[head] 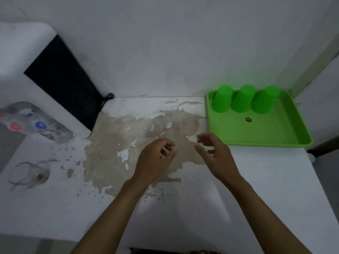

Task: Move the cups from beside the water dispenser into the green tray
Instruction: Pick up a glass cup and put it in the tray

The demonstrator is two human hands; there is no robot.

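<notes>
Three green cups stand upside down in a row along the far edge of the green tray (266, 136): the left cup (221, 99), the middle cup (242, 99) and the right cup (264, 99). The tray sits at the table's far right. My left hand (156, 158) hovers over the stained middle of the table with its fingers loosely curled and nothing in it. My right hand (213, 153) hovers just left of the tray's near corner, fingers apart, empty. The white water dispenser (36, 74) stands at the far left.
A clear glass mug (30, 174) stands on the table near the left edge, in front of the dispenser's red tap (14, 126) and blue tap (40, 125). A black cord (107, 99) lies behind the dispenser. The table top (139, 136) has peeled, brown-stained paint.
</notes>
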